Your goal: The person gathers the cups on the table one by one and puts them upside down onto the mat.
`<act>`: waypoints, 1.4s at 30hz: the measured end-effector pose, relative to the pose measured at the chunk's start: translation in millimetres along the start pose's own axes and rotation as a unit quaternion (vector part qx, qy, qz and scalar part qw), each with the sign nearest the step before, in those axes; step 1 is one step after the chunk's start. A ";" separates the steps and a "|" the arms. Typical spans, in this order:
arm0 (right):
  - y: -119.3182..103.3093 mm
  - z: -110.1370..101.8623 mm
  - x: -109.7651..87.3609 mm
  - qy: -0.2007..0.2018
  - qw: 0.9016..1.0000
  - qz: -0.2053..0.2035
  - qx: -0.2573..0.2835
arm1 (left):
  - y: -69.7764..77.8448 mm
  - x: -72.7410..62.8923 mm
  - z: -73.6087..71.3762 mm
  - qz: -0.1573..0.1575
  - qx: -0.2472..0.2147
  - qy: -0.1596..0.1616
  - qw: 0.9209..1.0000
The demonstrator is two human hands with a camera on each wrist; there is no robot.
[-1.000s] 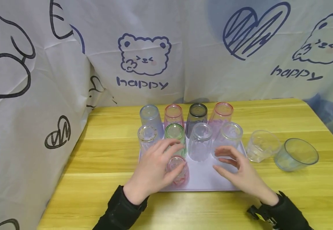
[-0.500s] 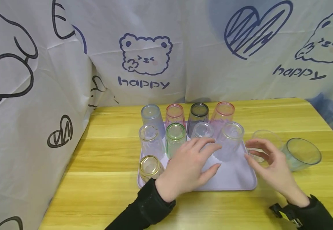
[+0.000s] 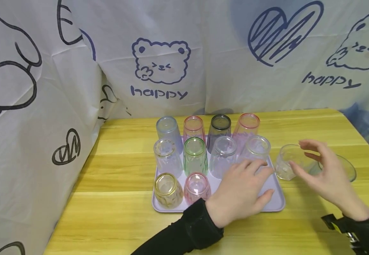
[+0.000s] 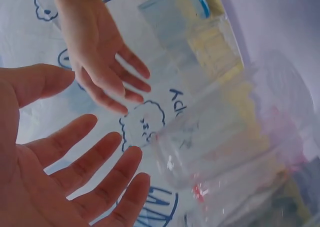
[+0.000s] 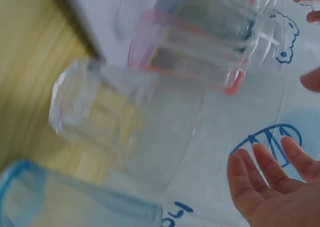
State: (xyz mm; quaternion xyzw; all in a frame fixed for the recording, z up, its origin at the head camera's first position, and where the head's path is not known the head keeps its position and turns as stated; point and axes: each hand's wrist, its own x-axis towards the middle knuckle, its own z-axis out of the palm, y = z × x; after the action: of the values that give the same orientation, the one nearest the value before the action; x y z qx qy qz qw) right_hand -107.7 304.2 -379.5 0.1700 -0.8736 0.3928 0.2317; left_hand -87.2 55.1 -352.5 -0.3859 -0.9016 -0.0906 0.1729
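Observation:
My left hand [image 3: 238,191] hovers with spread fingers over the front right part of the lilac tray [image 3: 277,203], holding nothing. Just to the right, my right hand [image 3: 331,173] is raised with fingers apart, overlapping the blue-tinted glass [image 3: 347,170] in the head view. Its thumb is close to a clear glass [image 3: 284,168]. Both these glasses stand mouth up on the table. In the right wrist view the clear glass [image 5: 120,122] and the blue-tinted glass [image 5: 85,199] stand apart from the fingers. A yellow glass [image 3: 168,193] and a pink glass [image 3: 197,189] sit upside down at the tray's front left.
Two rows of upturned glasses fill the back of the tray, among them a green glass [image 3: 195,157], a dark glass [image 3: 220,132] and a clear tumbler [image 3: 222,159]. A printed white cloth [image 3: 162,21] hangs behind the wooden table [image 3: 114,177] and along its left side.
Both hands have moved right, the left from the pink glass across the tray, the right from over the tray to the two upright glasses. The yellow and pink front glasses have come into full view.

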 end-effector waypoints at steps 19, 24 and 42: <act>28.0 -16.3 24.6 -0.182 0.961 -0.003 -0.210 | 20.0 20.2 27.3 -0.030 0.016 -0.052 0.998; 28.0 -16.2 29.8 -0.265 0.939 0.053 -0.214 | 21.8 21.3 30.8 -0.038 0.016 -0.076 0.996; 40.4 0.6 32.3 -0.321 0.926 0.026 -0.198 | 23.4 22.7 41.5 -0.052 0.015 -0.114 0.992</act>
State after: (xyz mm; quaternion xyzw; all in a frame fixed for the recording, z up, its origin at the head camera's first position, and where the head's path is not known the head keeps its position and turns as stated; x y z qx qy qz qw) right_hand -154.2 325.6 -386.9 0.2145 -0.9654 0.1421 -0.0422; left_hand -94.9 98.6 -381.5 -0.3438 -0.9355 -0.0416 0.0697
